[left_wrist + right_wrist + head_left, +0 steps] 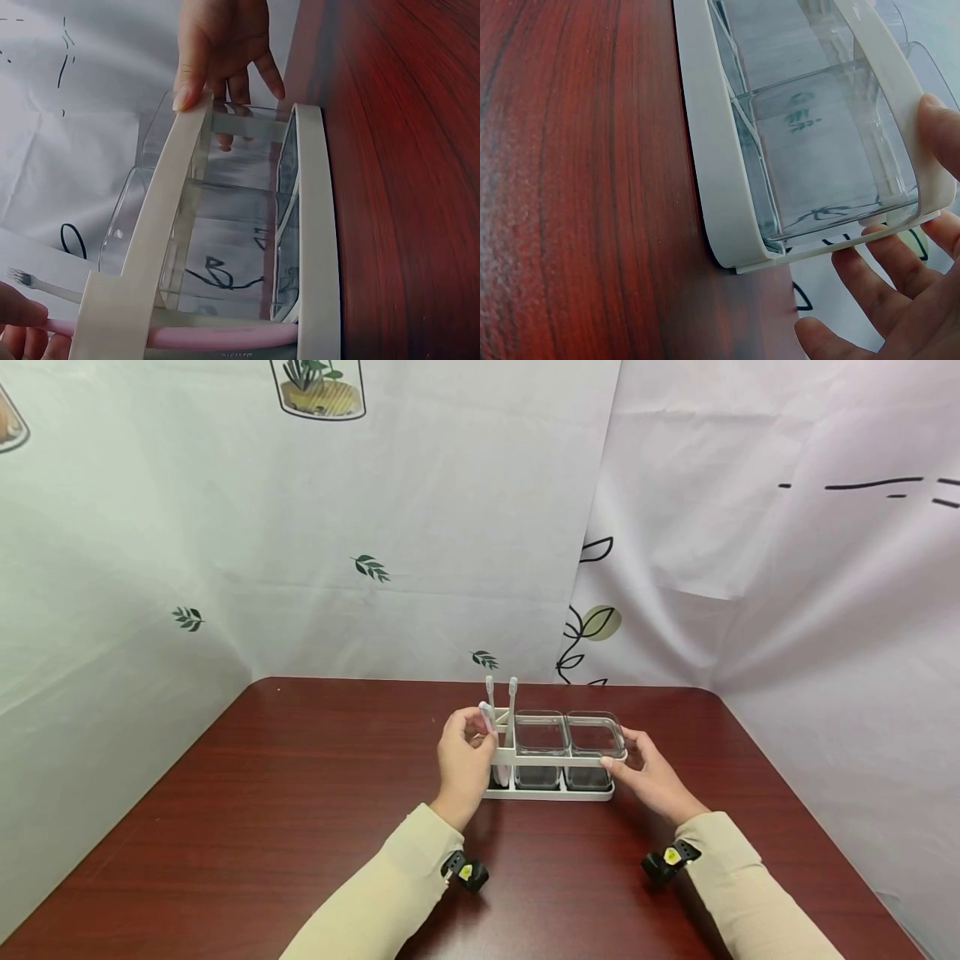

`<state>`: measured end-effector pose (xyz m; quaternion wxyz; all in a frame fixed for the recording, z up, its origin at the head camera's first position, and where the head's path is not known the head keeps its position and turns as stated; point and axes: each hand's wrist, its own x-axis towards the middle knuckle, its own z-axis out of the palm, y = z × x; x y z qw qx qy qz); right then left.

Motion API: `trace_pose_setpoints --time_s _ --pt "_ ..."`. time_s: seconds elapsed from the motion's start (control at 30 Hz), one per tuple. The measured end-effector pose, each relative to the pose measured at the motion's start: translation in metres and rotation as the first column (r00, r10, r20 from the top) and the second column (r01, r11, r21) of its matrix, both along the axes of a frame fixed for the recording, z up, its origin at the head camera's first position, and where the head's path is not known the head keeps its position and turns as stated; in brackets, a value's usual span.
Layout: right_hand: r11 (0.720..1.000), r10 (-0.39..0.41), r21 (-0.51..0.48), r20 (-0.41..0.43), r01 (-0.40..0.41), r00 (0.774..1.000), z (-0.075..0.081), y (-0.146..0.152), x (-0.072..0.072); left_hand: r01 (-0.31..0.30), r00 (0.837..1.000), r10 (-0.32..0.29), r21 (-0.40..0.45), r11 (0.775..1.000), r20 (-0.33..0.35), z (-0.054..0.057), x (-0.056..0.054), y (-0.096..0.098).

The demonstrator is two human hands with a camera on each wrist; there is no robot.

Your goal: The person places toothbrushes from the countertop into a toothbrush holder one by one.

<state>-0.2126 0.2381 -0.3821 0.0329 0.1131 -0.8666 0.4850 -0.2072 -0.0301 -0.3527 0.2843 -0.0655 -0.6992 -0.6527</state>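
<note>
A white toothbrush rack [551, 795] stands on the table, two clear square cups [542, 777] in its middle and right places. My left hand [463, 768] is at the rack's left end and pinches a pink toothbrush [225, 336] near its top. The handle of that brush passes down behind the upper rail to the base. Two more toothbrushes [512, 689] stand upright just behind it. At the other end, my right hand [658, 783] holds the rack's upper rail, thumb on the front and fingers spread along the end, as the right wrist view shows.
The dark red wooden table [300, 793] has rounded back corners. White printed curtains [450, 510] hang along its back and sides. A black wrist camera [465, 871] sits on the left wrist, another [670, 862] on the right.
</note>
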Motion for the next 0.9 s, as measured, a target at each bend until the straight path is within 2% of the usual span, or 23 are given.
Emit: trace_pose_setpoints --time_s 0.2,0.47,0.9 --pt "1.0 0.006 -0.019 -0.002 -0.006 1.0 -0.0008 0.0006 -0.0008 -0.007 1.0 0.008 -0.068 0.998 0.008 0.0024 0.0003 -0.0015" --pt "1.0 0.003 -0.014 0.003 -0.003 1.0 -0.0009 0.0008 -0.0004 -0.008 1.0 0.009 -0.102 0.995 0.011 0.004 0.0018 -0.0017" --pt "1.0 0.006 -0.012 -0.005 -0.006 1.0 -0.0016 0.001 0.0001 0.019 1.0 -0.017 -0.071 0.997 0.02 0.0051 0.0035 -0.0038"
